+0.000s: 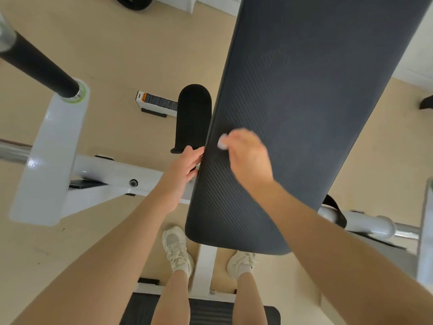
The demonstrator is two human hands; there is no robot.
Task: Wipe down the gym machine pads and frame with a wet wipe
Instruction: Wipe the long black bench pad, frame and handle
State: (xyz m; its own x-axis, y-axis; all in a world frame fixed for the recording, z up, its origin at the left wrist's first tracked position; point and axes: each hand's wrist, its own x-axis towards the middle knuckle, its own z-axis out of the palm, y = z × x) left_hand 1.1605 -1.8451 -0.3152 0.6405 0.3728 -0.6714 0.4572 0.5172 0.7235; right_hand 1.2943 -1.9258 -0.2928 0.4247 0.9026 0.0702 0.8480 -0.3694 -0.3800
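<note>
Far left, a black bar (39, 66) w/ a chrome end runs into the white upright (51, 156) of the machine frame; its top is cut off at the picture edge. A white crossbeam (110, 174) leads rightward from there toward the pad. On the floor (117, 55) beyond sits a small white box (157, 103) w/ an orange label, print too small to read, and just beside it a black foam roller (193, 116), its lower end partly hidden behind the left hand. The left hand (187, 165) rests at the pad's left edge, fingers curled round the edge, prob. to steady the pad while the other hand rubs; the fingertips underneath can't be seen. The long dark pad (304, 102) fills the middle-right, its ribbed surface running up out of view at the top. The right hand (246, 156) is on the pad near its left edge, fingers bunched over a small white wet wipe (222, 143); only a corner of the wipe pokes out, the rest hidden under the hand, and the hand is motion-blurred, so exact grip is hard to make out. Judging by that, wiping of the pad is underway; frame prob. remains. Right of the pad, a grey tube (365, 224) w/ a black strap is part hidden behind the forearm. Below, two pale sneakers (178, 249) straddle the white centre post.
</note>
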